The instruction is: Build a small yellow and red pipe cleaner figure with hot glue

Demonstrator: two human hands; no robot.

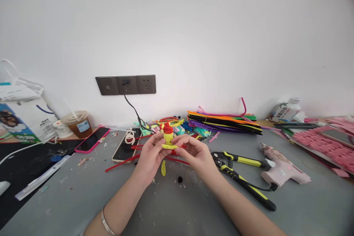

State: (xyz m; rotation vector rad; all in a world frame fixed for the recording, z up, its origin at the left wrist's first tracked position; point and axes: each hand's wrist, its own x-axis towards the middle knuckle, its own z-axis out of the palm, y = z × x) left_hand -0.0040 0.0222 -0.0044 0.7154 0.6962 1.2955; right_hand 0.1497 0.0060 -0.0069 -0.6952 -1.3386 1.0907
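Observation:
Both hands meet above the grey table (83,195) and hold a small figure made of pipe cleaners (168,135), red on top and yellow below. My left hand (151,155) pinches its left side and lower edge. My right hand (197,154) pinches the yellow base from the right. A loose yellow piece (163,168) lies on the table just under the hands. A small black bead (180,179) rests beside it. Red pipe cleaners (121,162) lie to the left of my left hand.
A stack of coloured pipe cleaners (224,121) lies behind the hands. Yellow-handled pliers (243,177) and a pink glue gun (280,169) are at the right. Two phones (92,139) (125,145), a cup of iced drink (79,123) and a carton (22,118) are at the left.

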